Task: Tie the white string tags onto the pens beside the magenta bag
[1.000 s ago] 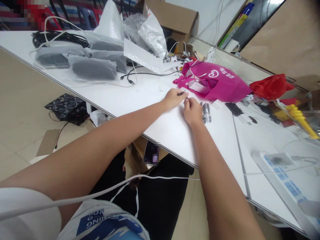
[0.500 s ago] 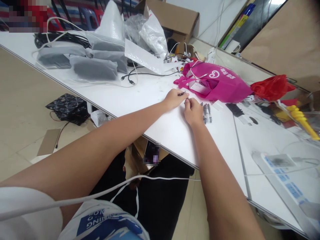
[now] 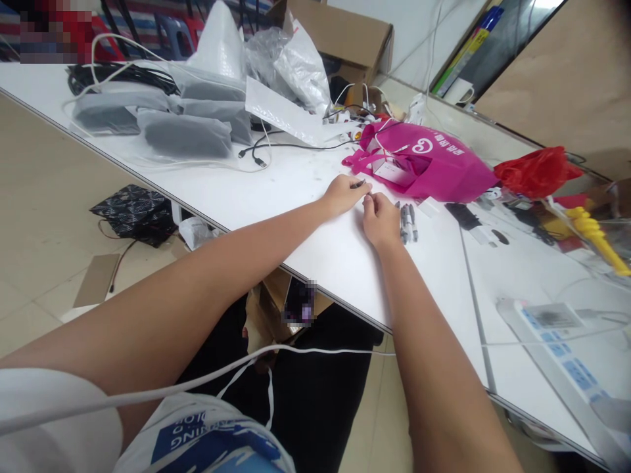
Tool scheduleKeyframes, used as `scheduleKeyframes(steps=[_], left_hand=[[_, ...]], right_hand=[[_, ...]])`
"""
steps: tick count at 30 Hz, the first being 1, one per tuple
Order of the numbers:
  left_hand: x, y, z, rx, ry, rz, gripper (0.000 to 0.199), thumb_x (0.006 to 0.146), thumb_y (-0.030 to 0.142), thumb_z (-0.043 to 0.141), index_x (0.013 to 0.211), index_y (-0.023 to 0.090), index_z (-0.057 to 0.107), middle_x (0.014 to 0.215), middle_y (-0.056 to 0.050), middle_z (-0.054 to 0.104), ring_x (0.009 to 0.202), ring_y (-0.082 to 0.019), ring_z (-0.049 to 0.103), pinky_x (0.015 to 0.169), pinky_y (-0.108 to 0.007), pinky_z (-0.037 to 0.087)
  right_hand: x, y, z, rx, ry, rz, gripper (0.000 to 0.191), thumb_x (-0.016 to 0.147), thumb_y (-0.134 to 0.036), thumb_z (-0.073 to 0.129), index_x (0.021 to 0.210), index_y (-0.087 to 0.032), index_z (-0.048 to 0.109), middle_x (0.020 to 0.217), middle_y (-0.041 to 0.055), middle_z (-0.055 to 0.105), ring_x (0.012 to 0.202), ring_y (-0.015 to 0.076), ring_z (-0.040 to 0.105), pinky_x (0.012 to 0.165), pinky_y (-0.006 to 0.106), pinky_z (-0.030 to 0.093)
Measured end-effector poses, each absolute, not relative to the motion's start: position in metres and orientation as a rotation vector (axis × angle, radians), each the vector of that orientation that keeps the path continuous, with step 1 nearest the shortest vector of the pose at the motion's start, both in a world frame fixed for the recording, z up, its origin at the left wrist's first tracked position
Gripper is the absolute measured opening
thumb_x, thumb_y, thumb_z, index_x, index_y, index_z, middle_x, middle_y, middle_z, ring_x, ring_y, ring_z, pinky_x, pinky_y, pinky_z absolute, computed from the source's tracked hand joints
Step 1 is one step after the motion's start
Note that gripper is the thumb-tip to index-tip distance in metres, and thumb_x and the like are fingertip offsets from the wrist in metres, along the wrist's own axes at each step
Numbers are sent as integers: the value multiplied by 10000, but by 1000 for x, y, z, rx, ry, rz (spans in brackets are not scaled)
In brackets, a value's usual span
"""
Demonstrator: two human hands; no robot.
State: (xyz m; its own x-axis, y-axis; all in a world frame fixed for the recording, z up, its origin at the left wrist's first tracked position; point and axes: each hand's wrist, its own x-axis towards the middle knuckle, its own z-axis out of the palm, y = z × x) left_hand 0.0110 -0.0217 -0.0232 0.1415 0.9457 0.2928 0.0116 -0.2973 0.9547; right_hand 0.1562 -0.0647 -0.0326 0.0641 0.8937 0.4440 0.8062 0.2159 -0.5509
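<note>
Over the white table (image 3: 325, 256), my left hand (image 3: 342, 196) is closed on a small dark, thin object (image 3: 359, 184) that looks like a pen part. Close beside it, my right hand (image 3: 382, 219) is closed, thumb and fingers pinched together; what they hold is too small to make out. The fingertips of both hands nearly touch. Several grey and clear pens (image 3: 409, 223) lie side by side on the table just right of my right hand. Behind both hands sits a pink bag (image 3: 444, 164).
Grey wrapped packages (image 3: 187, 135) and black cable ends (image 3: 254, 156) lie to the left. A red plastic bag (image 3: 537, 172) and a white power strip (image 3: 562, 348) are on the right. A white cable (image 3: 315, 350) crosses in front of my lap.
</note>
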Motion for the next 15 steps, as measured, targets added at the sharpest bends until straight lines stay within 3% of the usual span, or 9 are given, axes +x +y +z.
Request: scheduleKeyframes(steps=[15], left_hand=[[13,-18,-24,1452,1011,1293,431,969,206,712,576,197,537,645,39,467,710,-131,426,717,-332,321]], right_hand=[[157,-64,-33,-1598,-1756,153,240,1097,-427,522,912,-283,577,838,40,689,824,264,611,833,391,429]])
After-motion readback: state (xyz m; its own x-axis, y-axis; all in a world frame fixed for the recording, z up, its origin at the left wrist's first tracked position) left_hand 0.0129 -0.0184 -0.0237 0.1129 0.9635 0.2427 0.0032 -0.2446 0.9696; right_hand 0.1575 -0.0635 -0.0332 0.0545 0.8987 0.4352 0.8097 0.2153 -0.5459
